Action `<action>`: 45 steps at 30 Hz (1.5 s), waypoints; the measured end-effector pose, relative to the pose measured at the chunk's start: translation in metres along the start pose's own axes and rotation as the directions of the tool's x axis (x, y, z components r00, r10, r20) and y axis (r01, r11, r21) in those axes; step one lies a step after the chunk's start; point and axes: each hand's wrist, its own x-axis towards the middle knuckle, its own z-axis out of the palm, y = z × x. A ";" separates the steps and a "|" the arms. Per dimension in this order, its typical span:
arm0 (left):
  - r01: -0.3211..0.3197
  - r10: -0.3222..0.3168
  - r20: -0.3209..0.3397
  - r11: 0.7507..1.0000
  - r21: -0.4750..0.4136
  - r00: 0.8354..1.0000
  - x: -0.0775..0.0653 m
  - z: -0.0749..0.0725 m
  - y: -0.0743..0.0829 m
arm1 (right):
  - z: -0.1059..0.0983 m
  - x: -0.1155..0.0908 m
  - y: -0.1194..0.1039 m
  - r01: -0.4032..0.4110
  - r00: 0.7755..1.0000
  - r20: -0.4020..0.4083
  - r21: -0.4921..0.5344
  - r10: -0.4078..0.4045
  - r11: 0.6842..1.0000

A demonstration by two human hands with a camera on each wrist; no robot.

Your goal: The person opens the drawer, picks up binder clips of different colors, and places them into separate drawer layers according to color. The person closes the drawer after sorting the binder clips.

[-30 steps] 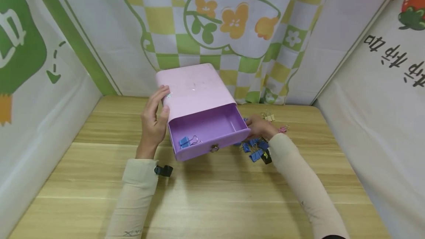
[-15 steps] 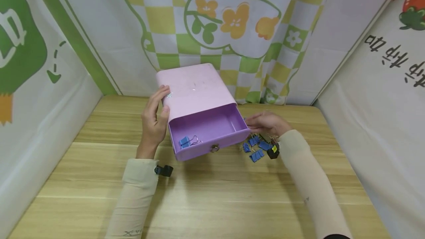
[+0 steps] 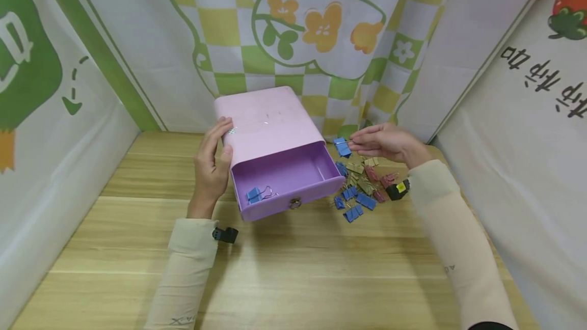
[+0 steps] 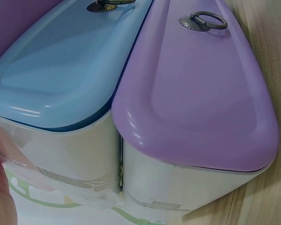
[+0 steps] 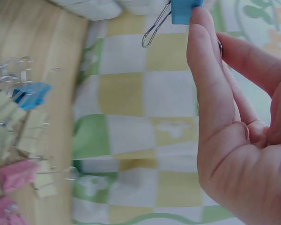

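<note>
Right hand: right hand [image 3: 387, 142] in a narrow pinch, fingertips and thumb on a blue binder clip [image 3: 342, 147], seemingly by a wire handle; exact contact covered by fingers.
Pinched clip spot: in the air, right of the open drawer, above the pile; top of it cut off in right wrist view.
Left hand: left hand [image 3: 213, 167] lies spread against the pink cabinet [image 3: 268, 121], left side, thumb apart from fingers; left wrist view catches only a sliver of it.
Open drawer: purple drawer [image 3: 321, 192] pulled out; one blue clip [image 3: 254, 196] inside, front left corner; drawer's back hidden under the cabinet top.
Lower drawers: blue drawer front [image 4: 70, 61] and purple drawer front [image 4: 201, 84], both pushed in; contents not visible; blue one's ring pull cut off at top edge.
Pile: blue clips [image 3: 353, 213], pale yellow clips [image 3: 365, 186], pink clips [image 3: 371, 173] on table [image 3: 284, 279]; overlapping, count unclear, blurred in right wrist view.
Wrist gear: black device [image 3: 397, 189], yellow mark, overlaps pile's right edge.
</note>
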 end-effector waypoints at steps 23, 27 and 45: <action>-0.005 0.004 -0.007 1.000 -0.011 1.000 -0.001 0.001 -0.001 | 0.062 -0.048 -0.046 0.108 0.992 0.083 -0.151 -0.096 0.983; -0.008 0.008 -0.006 1.000 -0.013 1.000 -0.001 0.002 0.000 | 0.080 -0.047 -0.043 0.120 0.986 0.140 -0.250 -0.087 0.961; -0.001 0.001 -0.007 1.000 -0.025 1.000 0.001 0.001 -0.001 | 0.155 -0.041 -0.040 0.185 0.961 0.267 -0.409 -0.077 0.893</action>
